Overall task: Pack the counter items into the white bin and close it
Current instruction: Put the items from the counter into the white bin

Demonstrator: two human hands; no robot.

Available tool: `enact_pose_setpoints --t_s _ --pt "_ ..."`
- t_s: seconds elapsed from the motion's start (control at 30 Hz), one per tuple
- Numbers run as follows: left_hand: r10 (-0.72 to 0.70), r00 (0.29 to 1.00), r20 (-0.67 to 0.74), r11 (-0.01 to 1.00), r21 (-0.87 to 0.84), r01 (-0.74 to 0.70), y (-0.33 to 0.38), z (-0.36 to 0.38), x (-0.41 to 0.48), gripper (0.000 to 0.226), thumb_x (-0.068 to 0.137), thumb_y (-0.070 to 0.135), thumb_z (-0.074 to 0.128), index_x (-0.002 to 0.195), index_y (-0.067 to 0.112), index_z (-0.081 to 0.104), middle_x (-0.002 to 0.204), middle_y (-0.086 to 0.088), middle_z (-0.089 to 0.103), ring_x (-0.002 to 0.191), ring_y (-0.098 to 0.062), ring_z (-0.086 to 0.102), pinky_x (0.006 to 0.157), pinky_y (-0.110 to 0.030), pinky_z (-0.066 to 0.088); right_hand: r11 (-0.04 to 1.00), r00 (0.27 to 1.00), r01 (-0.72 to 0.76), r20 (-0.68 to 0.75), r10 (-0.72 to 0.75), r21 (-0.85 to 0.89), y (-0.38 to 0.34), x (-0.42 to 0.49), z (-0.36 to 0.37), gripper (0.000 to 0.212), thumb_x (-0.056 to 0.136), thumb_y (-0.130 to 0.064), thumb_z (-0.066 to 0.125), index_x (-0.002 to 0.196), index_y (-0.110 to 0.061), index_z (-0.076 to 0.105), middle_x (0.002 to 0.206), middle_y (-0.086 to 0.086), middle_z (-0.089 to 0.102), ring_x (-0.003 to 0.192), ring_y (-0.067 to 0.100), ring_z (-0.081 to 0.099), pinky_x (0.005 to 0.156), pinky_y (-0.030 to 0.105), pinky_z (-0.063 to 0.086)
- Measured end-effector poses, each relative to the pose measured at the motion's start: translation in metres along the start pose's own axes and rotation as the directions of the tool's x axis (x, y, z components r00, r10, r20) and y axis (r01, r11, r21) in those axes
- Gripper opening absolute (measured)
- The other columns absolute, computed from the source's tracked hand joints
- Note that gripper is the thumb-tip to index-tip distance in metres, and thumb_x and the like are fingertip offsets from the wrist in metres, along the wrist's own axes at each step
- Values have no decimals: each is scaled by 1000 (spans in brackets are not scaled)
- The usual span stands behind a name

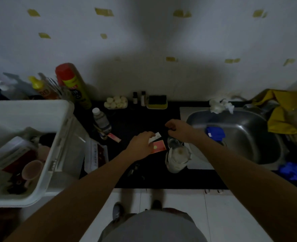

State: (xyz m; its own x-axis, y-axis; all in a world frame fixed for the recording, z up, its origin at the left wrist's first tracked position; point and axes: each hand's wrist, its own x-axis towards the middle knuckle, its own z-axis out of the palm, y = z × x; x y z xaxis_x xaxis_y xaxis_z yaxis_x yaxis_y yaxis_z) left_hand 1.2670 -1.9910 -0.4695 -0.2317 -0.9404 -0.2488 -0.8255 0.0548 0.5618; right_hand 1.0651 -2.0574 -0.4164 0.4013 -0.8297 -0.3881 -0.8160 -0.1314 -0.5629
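The white bin [57,147] stands open at the left of the black counter [137,119], holding a pink cup [32,169] and several other items. My left hand [140,145] is at the counter's middle, fingers closed on small packets: a red one [159,147] and a white one [155,136]. My right hand [178,129] hovers just right of it with curled fingers, above a small glass [173,143]; I cannot tell whether it holds anything. A white lidded container [177,158] stands in front of the glass.
A clear bottle [101,120], a red stick packet [114,137], a tray of white pieces [116,102], two tiny bottles [139,98] and a sponge [157,101] lie on the counter. Spray cans [74,84] stand at the back left. The steel sink [249,137] is at the right.
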Motion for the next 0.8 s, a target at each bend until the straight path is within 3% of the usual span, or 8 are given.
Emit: enact_pose_setpoints --t_s 0.13,0.2,0.27,0.33,0.47,0.53,0.63,0.8 --pt "-44 999 18 988 148 40 -11 18 6 41 90 24 54 130 15 51 130 -9 53 114 -29 53 95 -43 44 1000 998 -1 66 1 0 13 12 7 46 90 -15 63 134 -10 51 136 10 56 124 24 54 101 30 44" --pt "-75 997 31 983 169 69 -21 27 13 39 89 27 55 126 15 52 126 -10 51 111 -31 53 92 -43 45 997 996 33 85 -26 -75 15 23 10 48 87 -17 67 133 -10 53 133 8 58 121 23 55 95 25 42" --pt "-97 995 32 980 176 90 -27 34 17 39 89 28 54 126 17 53 128 -10 49 110 -33 53 91 -43 45 982 991 96 105 -79 -164 13 36 14 48 83 -22 70 128 -13 57 126 7 61 115 24 58 94 28 46" --pt "-89 996 13 978 188 85 -36 39 26 40 90 27 54 129 20 54 135 -10 46 112 -35 52 92 -44 45 935 973 199 169 -154 -294 11 52 20 46 80 -33 71 122 -18 59 116 5 63 108 25 60 90 37 50" --pt "-70 996 46 965 255 56 -50 42 43 45 91 34 44 135 29 53 153 -13 31 127 -36 42 101 -46 36 776 916 385 310 -255 -500 11 78 33 54 83 -46 67 128 -19 54 122 5 59 111 25 52 90 36 40" --pt "-68 995 68 966 253 48 -54 44 49 52 87 36 37 136 30 53 155 -14 28 130 -36 40 102 -46 34 722 897 423 367 -248 -547 12 87 43 58 82 -48 67 130 -20 53 126 5 57 115 25 50 94 37 38" --pt "-90 987 134 944 327 42 -59 49 54 44 95 33 44 139 32 49 157 -12 23 135 -34 34 107 -49 31 683 871 456 442 -212 -571 18 96 60 64 77 -52 70 129 -19 53 124 6 58 113 24 51 95 36 38" --pt "-75 993 92 928 370 35 -65 53 57 46 90 37 40 133 28 55 144 -12 43 123 -33 46 97 -45 36 682 852 481 477 -215 -551 27 107 75 76 71 -51 77 131 -16 47 125 8 58 112 25 54 94 36 41"
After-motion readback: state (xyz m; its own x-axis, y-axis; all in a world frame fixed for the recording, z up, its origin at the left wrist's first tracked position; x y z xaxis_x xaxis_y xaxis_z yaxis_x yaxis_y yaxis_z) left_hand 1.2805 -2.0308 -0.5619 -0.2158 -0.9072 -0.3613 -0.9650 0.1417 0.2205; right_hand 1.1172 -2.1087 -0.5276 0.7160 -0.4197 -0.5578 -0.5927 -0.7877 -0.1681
